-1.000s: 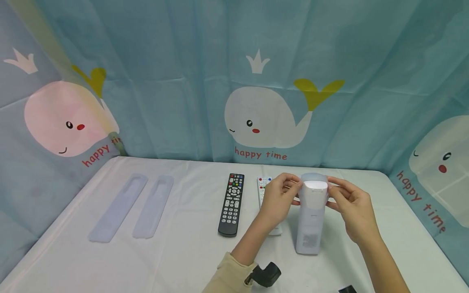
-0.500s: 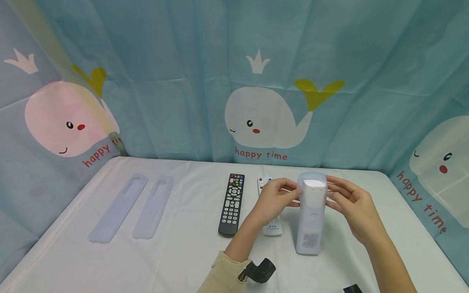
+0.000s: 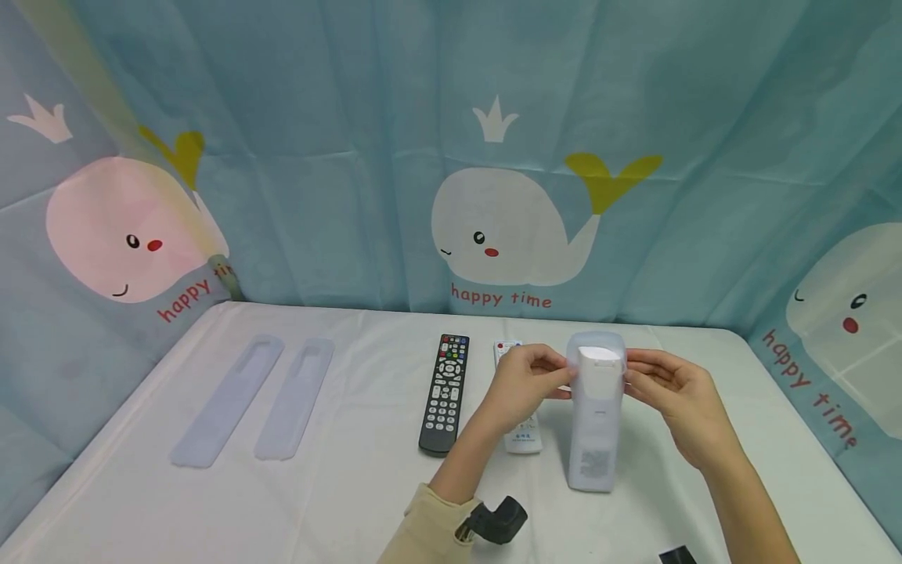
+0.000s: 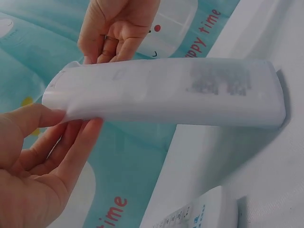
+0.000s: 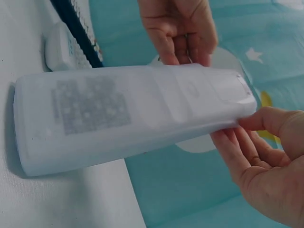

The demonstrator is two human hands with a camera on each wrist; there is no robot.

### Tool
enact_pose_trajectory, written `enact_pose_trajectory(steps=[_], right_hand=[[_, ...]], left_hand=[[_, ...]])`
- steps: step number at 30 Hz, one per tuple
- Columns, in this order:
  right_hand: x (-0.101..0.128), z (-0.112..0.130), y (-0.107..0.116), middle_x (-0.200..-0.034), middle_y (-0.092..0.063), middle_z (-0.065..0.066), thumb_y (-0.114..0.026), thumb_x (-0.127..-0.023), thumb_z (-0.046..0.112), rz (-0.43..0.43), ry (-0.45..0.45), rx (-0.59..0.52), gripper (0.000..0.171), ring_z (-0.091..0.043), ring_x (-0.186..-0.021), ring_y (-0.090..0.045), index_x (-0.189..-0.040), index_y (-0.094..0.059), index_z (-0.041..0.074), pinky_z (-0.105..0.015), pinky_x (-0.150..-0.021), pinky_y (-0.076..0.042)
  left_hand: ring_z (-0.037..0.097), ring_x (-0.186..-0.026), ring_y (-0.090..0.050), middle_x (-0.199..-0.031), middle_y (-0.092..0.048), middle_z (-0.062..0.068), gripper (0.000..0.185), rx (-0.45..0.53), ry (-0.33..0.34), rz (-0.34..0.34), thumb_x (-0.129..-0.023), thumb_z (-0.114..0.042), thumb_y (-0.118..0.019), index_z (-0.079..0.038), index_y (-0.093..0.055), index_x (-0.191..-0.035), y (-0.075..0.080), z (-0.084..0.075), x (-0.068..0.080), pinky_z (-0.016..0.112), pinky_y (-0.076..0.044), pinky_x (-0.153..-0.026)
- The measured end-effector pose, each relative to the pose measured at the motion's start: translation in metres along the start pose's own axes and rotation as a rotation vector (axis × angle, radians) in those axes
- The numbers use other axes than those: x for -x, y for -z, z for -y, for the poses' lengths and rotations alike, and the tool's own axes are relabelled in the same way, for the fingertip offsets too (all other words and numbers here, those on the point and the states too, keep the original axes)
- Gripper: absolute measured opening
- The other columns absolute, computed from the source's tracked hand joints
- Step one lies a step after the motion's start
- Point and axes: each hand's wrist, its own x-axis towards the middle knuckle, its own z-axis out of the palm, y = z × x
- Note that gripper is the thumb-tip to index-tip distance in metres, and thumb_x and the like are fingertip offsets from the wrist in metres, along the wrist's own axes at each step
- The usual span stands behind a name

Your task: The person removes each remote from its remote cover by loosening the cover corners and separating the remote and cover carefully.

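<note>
A white remote control point(image 3: 600, 368) stands on end on the table, its back turned to the head camera. Around it is a translucent silicone sleeve point(image 3: 592, 439), whose loose upper rim rises above the remote's end. Through the sleeve a dark label shows near the bottom. My left hand point(image 3: 520, 388) pinches the sleeve's left edge near the top, thumb on the near side and fingers behind. On the opposite edge my right hand point(image 3: 683, 403) pinches the sleeve at about the same height. The left wrist view shows the left thumb point(image 4: 50, 115) pressed against the sleeve.
A black remote point(image 3: 445, 395) lies on the white tablecloth point(image 3: 366, 486) left of my hands. Another white remote point(image 3: 523, 437) lies partly hidden beneath my left forearm. Two flat translucent sleeves point(image 3: 225, 403) lie at the left. Behind the table hangs a blue whale-print curtain point(image 3: 338, 157).
Both hands have moved slightly down along the sleeve's edges, the left one also a little leftward. The sleeve's upper rim shows more above the remote. The remote's top has tilted slightly left.
</note>
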Motion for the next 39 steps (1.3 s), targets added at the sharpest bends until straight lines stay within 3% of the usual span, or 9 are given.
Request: enact_pose_trajectory(steps=[7,14,19,25,28,35,39], right_hand=[[-0.0003,0.0028,-0.0027,-0.1,-0.075,0.005,-0.065,-0.102,-0.005,-0.015,0.001,0.044,0.018,-0.007,-0.092,-0.073,-0.119,-0.067,-0.003,-0.021,-0.081,-0.062],[-0.0022,0.0046,-0.0004,-0.096,-0.073,0.009,-0.064,-0.103,0.0,-0.049,-0.081,0.138,0.023,-0.006,-0.089,-0.072,-0.122,-0.062,-0.012,-0.019,-0.079,-0.062],[-0.0033,0.0038,0.0008,-0.1,-0.072,0.011,-0.061,-0.105,0.003,-0.038,-0.146,0.139,0.026,-0.006,-0.091,-0.071,-0.124,-0.06,-0.014,-0.019,-0.081,-0.061],[-0.0039,0.0042,-0.0017,-0.107,-0.066,0.006,-0.052,-0.106,0.002,-0.058,-0.198,0.142,0.022,-0.006,-0.094,-0.067,-0.122,-0.06,-0.011,-0.019,-0.083,-0.06],[-0.0027,0.005,-0.0029,-0.108,-0.065,0.006,-0.051,-0.108,0.004,-0.065,-0.177,0.115,0.023,-0.007,-0.095,-0.067,-0.124,-0.06,-0.009,-0.019,-0.082,-0.061],[0.0014,0.0052,-0.0026,-0.104,-0.07,0.009,-0.057,-0.109,0.011,-0.086,-0.068,0.011,0.021,-0.009,-0.091,-0.07,-0.105,-0.075,0.022,-0.021,-0.077,-0.062],[0.0014,0.0069,-0.0039,-0.102,-0.07,0.007,-0.062,-0.108,0.014,-0.101,-0.044,0.019,0.018,-0.009,-0.088,-0.07,-0.101,-0.076,0.023,-0.021,-0.076,-0.062]], left_hand=[[0.011,-0.079,-0.07,-0.093,-0.071,0.014,0.009,-0.021,-0.023,-0.012,-0.098,0.003,-0.07,0.011,-0.07,-0.102,0.0008,-0.0001,-0.0007,0.029,-0.065,-0.075],[0.011,-0.08,-0.07,-0.095,-0.072,0.018,0.01,0.01,-0.02,-0.002,-0.098,0.003,-0.069,0.012,-0.069,-0.104,-0.0006,0.0013,-0.0015,0.031,-0.065,-0.077],[0.009,-0.08,-0.067,-0.095,-0.072,0.017,0.011,0.053,-0.002,0.018,-0.099,0.004,-0.067,0.013,-0.067,-0.106,-0.0005,0.0026,-0.0018,0.033,-0.066,-0.079],[0.009,-0.082,-0.066,-0.096,-0.07,0.015,0.012,0.068,0.004,0.05,-0.1,0.004,-0.066,0.014,-0.067,-0.107,0.0,0.0,-0.0006,0.033,-0.066,-0.08],[0.009,-0.083,-0.067,-0.097,-0.07,0.014,0.013,0.077,0.006,0.055,-0.1,0.003,-0.066,0.014,-0.067,-0.108,0.0006,-0.0004,-0.0005,0.034,-0.066,-0.08],[0.009,-0.084,-0.067,-0.098,-0.07,0.015,0.014,0.093,0.011,0.059,-0.1,0.003,-0.066,0.014,-0.067,-0.108,-0.0013,-0.0021,0.0007,0.034,-0.066,-0.082],[0.009,-0.084,-0.067,-0.096,-0.07,0.011,0.012,0.092,0.018,0.055,-0.1,0.004,-0.066,0.014,-0.068,-0.108,-0.0026,-0.0031,0.0014,0.033,-0.066,-0.08]])
